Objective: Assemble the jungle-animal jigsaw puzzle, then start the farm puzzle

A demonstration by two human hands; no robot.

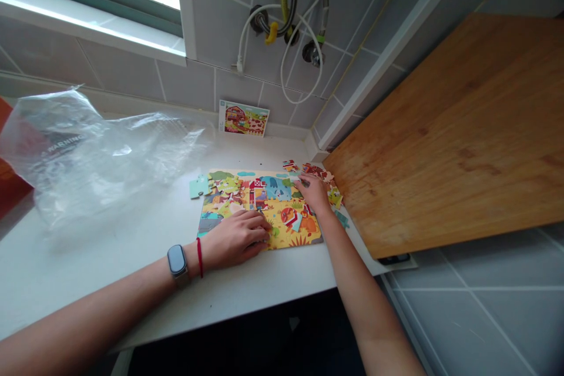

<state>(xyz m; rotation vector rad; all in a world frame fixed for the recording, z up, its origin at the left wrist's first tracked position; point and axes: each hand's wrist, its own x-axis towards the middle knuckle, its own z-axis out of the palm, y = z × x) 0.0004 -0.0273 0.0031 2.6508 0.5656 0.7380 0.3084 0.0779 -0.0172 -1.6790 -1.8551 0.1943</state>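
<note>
A colourful jigsaw puzzle (pixel 304 238) with cartoon animals lies flat on the white counter, with several loose pieces on top of it. My left hand (pixel 240 238) rests on its lower left part, fingers loosely bent and no piece visible in them. At the upper right edge, my right hand (pixel 314 192) has thumb and fingertips brought together at a small puzzle piece (pixel 294 178), partly hidden by the fingers. More loose pieces (pixel 315 171) lie beyond and to the right of that hand. A pale green piece (pixel 199 187) sits at the puzzle's left corner.
A picture card (pixel 244 118) of a farm scene leans against the tiled wall. Crumpled clear plastic (pixel 118 158) covers much of the white counter (pixel 145 276) on the left. A wooden board (pixel 458 141) stands at the right. Hoses and a white cable (pixel 282 82) hang at the back.
</note>
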